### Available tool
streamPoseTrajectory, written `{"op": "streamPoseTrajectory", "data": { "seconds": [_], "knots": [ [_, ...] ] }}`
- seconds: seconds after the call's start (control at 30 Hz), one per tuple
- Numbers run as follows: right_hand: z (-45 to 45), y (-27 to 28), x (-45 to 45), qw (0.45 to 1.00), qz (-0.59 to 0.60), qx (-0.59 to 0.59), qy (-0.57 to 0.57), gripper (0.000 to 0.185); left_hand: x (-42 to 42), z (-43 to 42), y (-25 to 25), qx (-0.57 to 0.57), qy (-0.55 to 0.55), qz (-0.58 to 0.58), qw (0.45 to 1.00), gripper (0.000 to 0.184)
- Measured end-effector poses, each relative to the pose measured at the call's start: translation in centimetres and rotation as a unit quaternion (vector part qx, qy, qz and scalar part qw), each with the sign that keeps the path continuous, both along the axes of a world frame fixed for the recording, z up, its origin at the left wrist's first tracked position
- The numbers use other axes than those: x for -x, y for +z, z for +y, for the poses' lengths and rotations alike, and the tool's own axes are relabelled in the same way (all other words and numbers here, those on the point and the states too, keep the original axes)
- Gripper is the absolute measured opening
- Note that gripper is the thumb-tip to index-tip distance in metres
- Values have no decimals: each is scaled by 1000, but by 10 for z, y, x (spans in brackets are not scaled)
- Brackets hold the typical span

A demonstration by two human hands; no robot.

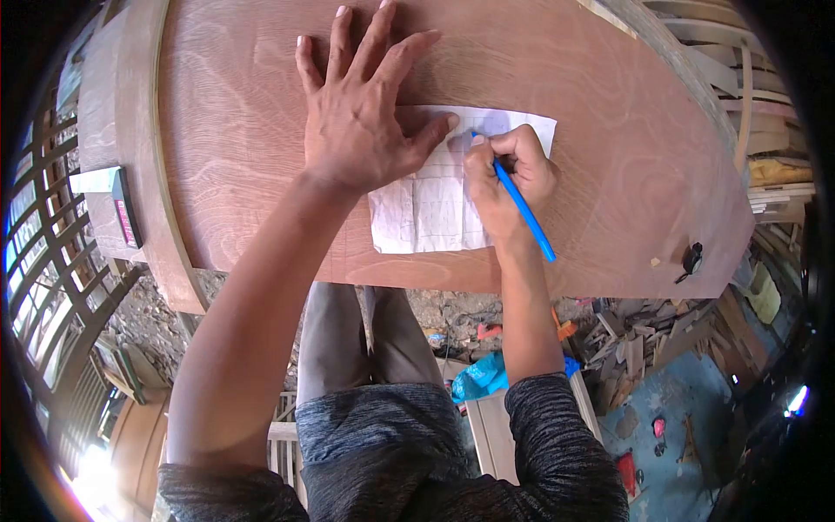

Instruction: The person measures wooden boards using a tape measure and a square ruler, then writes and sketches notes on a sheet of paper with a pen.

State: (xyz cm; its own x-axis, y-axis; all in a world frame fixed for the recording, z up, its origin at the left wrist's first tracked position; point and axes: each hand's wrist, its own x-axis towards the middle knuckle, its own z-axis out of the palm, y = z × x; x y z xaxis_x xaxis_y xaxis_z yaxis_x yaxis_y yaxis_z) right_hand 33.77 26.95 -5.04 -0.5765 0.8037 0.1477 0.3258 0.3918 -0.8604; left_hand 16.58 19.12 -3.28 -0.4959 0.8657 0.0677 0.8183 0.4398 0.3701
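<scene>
Holding a blue pen (524,209), the right hand (522,178) is curled over the sheet of paper (417,209), its fingers and thumb closed around the shaft near the tip. The pen is slanted, with its tip pointed at the upper part of the sheet and its back end angled down toward the body, past the wrist. Whether the tip is pressed to the paper cannot be told.

The left hand (352,122) is laid palm down, fingers fanned wide apart and aimed away from the body, nothing gripped. Its thumb is stretched toward the right hand and placed on the sheet, just beside the pen tip; its fingertips are set beyond the sheet, over the wood. The left forearm is run diagonally up from the lower left; the right one is held nearly straight up from its rolled dark sleeve.

The paper, creased and faintly lined, is spread on the wooden bench (261,130), close to the near edge, its lower left part left uncovered by the hands. A small dark object (691,259) is seen near the right end of the bench. Below, a turquoise cloth (480,378) and scattered wood scraps (639,335) are noted.
</scene>
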Motion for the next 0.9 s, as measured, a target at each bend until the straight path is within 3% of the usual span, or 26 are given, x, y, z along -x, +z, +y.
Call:
{"op": "streamPoseTrajectory", "data": {
  "seconds": [0.07, 0.9],
  "knots": [
    [0, -1, -1, 1000, 4, 2, 3, 29, 1, -1, -1, -6, -8, -74, 997, 88],
    [0, -1, 1, 1000, 5, 5, -8, 30, 1, -1, 0, -21, -10, -55, 998, 83]
  ]
}}
